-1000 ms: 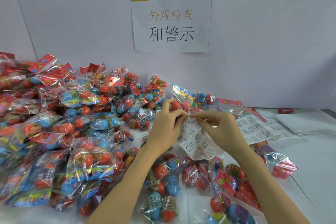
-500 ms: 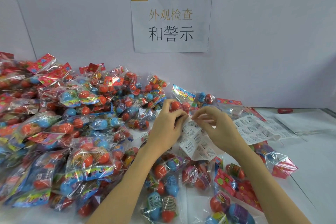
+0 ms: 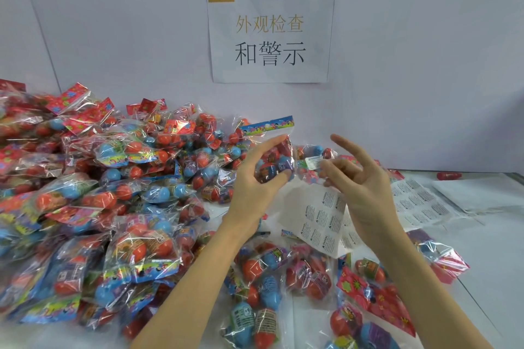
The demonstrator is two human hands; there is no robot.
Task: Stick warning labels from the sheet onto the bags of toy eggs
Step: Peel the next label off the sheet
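Fingers of the left hand (image 3: 256,178) grip a clear plastic bag of toy eggs (image 3: 273,154); the right hand (image 3: 358,178) pinches a small white warning label (image 3: 312,163), other fingers spread.

Label (image 3: 313,163) text too small to read; pile of bags (image 3: 85,207) cut off at left edge, blurred.

A heap of bags (image 3: 107,207) is lying on the counter (image 3: 487,258) to the left, against the wall. The label sheet (image 3: 320,224) is lying right of it, between the forearms. More sheets (image 3: 419,201) are lying farther right. A paper sign (image 3: 270,34) is hanging on the wall behind.
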